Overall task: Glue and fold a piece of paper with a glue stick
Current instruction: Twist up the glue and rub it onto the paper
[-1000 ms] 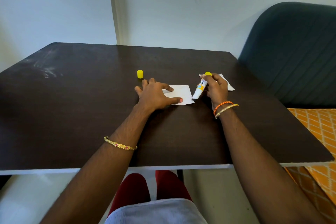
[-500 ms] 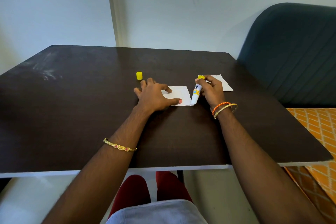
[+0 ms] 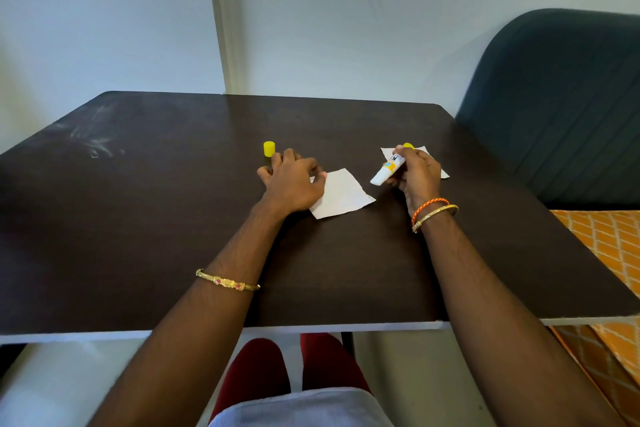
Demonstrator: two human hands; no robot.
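With the small white square of paper [image 3: 341, 194] flat on the dark table [image 3: 173, 218], pinned only at its left edge by the left hand [image 3: 294, 180] with fingers spread, it may skid or crumple when the right hand [image 3: 417, 177], fingers closed around the uncapped white glue stick [image 3: 387, 170] held off the sheet, drags across; the yellow cap [image 3: 269, 148] may get knocked.

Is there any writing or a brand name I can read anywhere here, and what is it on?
"K": one bold black letter on the white label of the glue stick, held in the right hand; the rest of the word is hidden by the fingers.
Orange and blue patch lower on the same label: too small to read.
Paper, yellow cap, table: no writing visible.
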